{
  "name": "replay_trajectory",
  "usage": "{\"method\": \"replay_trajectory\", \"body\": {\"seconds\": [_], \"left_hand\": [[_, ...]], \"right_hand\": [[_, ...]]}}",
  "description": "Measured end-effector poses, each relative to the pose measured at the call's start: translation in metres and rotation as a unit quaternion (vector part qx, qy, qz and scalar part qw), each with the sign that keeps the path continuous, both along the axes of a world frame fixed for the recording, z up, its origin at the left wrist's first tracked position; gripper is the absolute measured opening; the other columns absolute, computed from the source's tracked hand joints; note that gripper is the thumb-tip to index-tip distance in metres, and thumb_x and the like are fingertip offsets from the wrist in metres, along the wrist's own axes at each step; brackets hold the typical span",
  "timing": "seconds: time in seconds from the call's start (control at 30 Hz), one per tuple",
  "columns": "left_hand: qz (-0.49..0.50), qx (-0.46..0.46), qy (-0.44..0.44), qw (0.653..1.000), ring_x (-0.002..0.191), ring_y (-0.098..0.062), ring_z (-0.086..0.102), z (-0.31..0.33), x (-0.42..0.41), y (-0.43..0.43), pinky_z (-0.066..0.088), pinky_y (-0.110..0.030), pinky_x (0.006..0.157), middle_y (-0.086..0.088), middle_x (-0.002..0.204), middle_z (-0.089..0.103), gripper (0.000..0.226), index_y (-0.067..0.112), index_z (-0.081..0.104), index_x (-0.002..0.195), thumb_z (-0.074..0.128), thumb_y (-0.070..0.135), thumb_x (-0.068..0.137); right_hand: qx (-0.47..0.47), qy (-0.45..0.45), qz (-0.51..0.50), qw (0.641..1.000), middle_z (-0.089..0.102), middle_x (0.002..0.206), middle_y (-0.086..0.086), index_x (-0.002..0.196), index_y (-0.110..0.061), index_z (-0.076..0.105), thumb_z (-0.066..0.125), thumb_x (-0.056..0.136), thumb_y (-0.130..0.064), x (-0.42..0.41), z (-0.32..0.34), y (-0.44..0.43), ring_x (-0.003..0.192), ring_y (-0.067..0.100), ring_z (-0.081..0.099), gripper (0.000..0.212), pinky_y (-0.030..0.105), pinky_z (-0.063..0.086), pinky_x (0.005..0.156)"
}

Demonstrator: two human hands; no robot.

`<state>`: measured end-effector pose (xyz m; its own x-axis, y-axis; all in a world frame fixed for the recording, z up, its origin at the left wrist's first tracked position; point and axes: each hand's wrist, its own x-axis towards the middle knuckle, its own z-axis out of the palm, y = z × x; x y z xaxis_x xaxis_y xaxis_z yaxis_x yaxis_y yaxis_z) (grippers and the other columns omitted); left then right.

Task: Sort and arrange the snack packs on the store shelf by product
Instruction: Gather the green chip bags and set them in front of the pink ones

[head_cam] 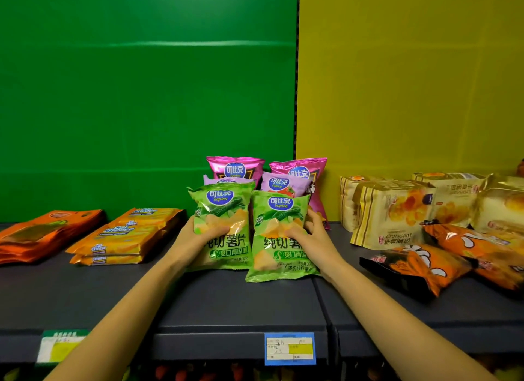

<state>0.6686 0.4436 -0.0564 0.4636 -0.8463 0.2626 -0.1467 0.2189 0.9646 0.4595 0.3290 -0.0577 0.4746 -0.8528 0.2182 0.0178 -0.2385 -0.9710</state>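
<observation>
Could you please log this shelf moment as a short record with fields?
left hand: grips left green chip bag
right hand: grips right green chip bag
behind them: purple bags, then pink bags, in rows
left side: cheese cracker packs stacked flat; orange packs further left
right side: croissant bags upright; orange snack bags lying flat
shelf: dark, blue price tag on front edge

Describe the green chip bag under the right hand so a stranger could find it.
Find the seam where the green and yellow back panels meet. Below it, two green chip bags stand in front; take the right green bag, gripped by the right hand. It sits lower and nearer than its twin.
</observation>
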Motion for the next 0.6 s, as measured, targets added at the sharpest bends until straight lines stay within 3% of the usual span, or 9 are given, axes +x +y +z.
{"method": "replay_trajectory", "body": {"seconds": [0.1, 0.2, 0.27, 0.33, 0.43, 0.5, 0.6], "left_hand": [[0.063, 0.0, -0.028, 0.998, 0.095, -0.021, 0.069, -0.008, 0.001, -0.008, 0.053, -0.043, 0.089, -0.003, 0.105, 0.071, 0.069, 0.025, 0.057, 0.107, 0.08, 0.047, 0.045], [0.097, -0.02, -0.071, 0.993, 0.097, -0.012, 0.067, -0.014, -0.001, -0.007, 0.051, -0.034, 0.089, 0.006, 0.106, 0.07, 0.058, 0.03, 0.057, 0.107, 0.08, 0.047, 0.055], [0.098, -0.039, -0.08, 0.991, 0.093, -0.004, 0.064, -0.013, -0.005, -0.005, 0.048, -0.024, 0.08, 0.01, 0.103, 0.068, 0.039, 0.032, 0.056, 0.101, 0.079, 0.031, 0.069], [0.08, -0.042, -0.086, 0.992, 0.093, -0.001, 0.062, -0.011, -0.004, -0.002, 0.046, -0.016, 0.074, 0.011, 0.105, 0.065, 0.035, 0.035, 0.052, 0.099, 0.075, 0.027, 0.074], [0.043, -0.034, -0.087, 0.995, 0.103, -0.008, 0.063, -0.012, 0.004, 0.0, 0.05, -0.021, 0.081, 0.005, 0.116, 0.063, 0.061, 0.033, 0.048, 0.112, 0.075, 0.048, 0.059], [0.019, -0.026, -0.08, 0.996, 0.106, -0.009, 0.062, -0.012, 0.006, 0.003, 0.051, -0.018, 0.077, 0.003, 0.119, 0.062, 0.074, 0.027, 0.045, 0.119, 0.075, 0.047, 0.055], [0.029, -0.021, -0.078, 0.996, 0.096, -0.009, 0.062, -0.01, 0.003, 0.005, 0.052, -0.013, 0.061, 0.003, 0.106, 0.063, 0.045, 0.026, 0.05, 0.106, 0.078, 0.019, 0.071]], "right_hand": [[-0.032, -0.035, -0.012, 0.999, 0.055, 0.124, 0.004, 0.13, -0.027, 0.033, 0.069, 0.077, -0.015, 0.004, 0.001, -0.003, 0.116, 0.022, 0.056, 0.065, 0.046, 0.047, 0.098], [-0.078, -0.071, -0.033, 0.994, 0.05, 0.127, 0.0, 0.141, -0.021, 0.024, 0.064, 0.083, -0.005, 0.005, 0.002, -0.003, 0.116, 0.012, 0.051, 0.072, 0.033, 0.045, 0.098], [-0.099, -0.059, -0.033, 0.993, 0.044, 0.133, -0.001, 0.146, -0.02, 0.014, 0.061, 0.085, -0.007, 0.003, 0.0, -0.003, 0.121, 0.009, 0.044, 0.078, 0.029, 0.04, 0.1], [-0.102, -0.031, -0.026, 0.994, 0.037, 0.142, 0.003, 0.148, -0.019, 0.003, 0.058, 0.088, -0.012, 0.003, -0.003, -0.004, 0.125, 0.011, 0.039, 0.081, 0.031, 0.036, 0.105], [-0.081, -0.017, -0.004, 0.997, 0.031, 0.147, 0.004, 0.148, -0.02, -0.004, 0.054, 0.091, -0.017, 0.004, -0.005, -0.003, 0.133, 0.016, 0.035, 0.082, 0.033, 0.032, 0.109], [-0.049, -0.026, 0.018, 0.998, 0.026, 0.152, 0.001, 0.148, -0.022, -0.006, 0.058, 0.088, -0.021, 0.005, -0.006, -0.002, 0.138, 0.018, 0.03, 0.088, 0.033, 0.029, 0.111], [-0.032, -0.012, 0.041, 0.999, 0.031, 0.148, -0.003, 0.149, -0.023, -0.001, 0.069, 0.08, -0.023, 0.003, -0.009, -0.003, 0.135, 0.015, 0.034, 0.098, 0.033, 0.033, 0.108]]}}
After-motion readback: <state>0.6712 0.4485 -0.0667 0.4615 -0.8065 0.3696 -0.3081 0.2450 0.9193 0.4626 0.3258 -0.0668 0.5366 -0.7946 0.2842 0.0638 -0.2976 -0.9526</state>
